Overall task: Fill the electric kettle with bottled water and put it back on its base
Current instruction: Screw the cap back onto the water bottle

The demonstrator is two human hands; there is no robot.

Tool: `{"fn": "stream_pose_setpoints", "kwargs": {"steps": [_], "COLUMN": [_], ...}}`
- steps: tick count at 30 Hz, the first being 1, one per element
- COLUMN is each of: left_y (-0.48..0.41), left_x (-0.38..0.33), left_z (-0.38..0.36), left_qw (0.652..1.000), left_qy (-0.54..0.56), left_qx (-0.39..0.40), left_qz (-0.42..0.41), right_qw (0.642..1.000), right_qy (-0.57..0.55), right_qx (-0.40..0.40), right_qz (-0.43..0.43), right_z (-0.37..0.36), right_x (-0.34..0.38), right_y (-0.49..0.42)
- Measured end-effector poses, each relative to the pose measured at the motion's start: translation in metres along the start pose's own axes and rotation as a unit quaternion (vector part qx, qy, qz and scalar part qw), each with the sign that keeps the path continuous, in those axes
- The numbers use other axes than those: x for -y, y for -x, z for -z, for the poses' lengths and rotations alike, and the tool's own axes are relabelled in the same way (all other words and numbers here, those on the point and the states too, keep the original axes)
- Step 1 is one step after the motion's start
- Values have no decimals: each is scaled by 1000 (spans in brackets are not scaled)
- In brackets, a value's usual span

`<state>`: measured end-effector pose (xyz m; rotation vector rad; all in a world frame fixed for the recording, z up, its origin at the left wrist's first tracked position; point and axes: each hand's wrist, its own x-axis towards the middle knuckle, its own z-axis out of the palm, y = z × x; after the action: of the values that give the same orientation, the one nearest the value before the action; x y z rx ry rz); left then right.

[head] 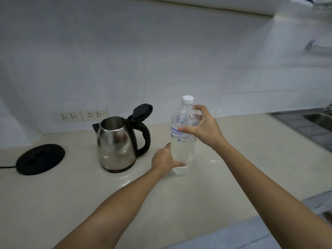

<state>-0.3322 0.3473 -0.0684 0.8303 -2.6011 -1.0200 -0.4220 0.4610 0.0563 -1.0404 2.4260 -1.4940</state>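
bottle: water bottle point(181, 150) is standing upright on the counter point(71, 194), just right of the kettle, white cap point(188, 99) on
left hand point(162, 159): is gripping the bottle's lower part
right hand point(204, 128): is wrapping the bottle's shoulder, thumb on the label
kettle point(116, 142): is sitting on the counter off its base, lid point(142, 110) flipped open
base point(40, 159): is lying well left of the kettle
sockets point(82, 115): are sitting on the wall behind the kettle
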Motion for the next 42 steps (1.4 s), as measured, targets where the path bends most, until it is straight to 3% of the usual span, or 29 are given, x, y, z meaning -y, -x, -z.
{"fn": "stream_pose_setpoints", "kwargs": {"steps": [14, 25, 28, 30, 32, 34, 37, 40, 42], "left_y": [-35, -28, -23, -18, -10, 1, 15, 26, 28], "left_x": [-36, -22, -9, 3, 18, 36, 64, 89, 102], "left_z": [-55, -53, -41, -29, -15, 3, 37, 75, 96], "left_qw": [995, 998, 997, 995, 984, 961, 920, 899, 911], "left_qy": [-15, 30, 51, 28, -5, -36, -52, -58, -27], "left_qx": [5, 15, -24, -90, -178, -273, -388, -433, -403], "left_qz": [97, 48, 48, 24, -2, -19, -31, 32, 90], "right_qw": [1000, 998, 991, 936, 886, 883, 921, 973, 992], "right_qy": [8, -49, 7, 151, 201, 181, 137, 51, -37], "right_qx": [20, 30, -113, -258, -320, -286, -182, -83, -58], "right_qz": [-12, -10, 75, 186, 268, 325, 315, 208, 102], "right_z": [29, 30, 16, 1, -19, -44, -82, -115, -129], "right_x": [-59, -76, -67, -52, -33, -15, 7, 23, 33], "right_y": [-33, -30, -20, -13, -7, -5, -4, -8, -14]}}
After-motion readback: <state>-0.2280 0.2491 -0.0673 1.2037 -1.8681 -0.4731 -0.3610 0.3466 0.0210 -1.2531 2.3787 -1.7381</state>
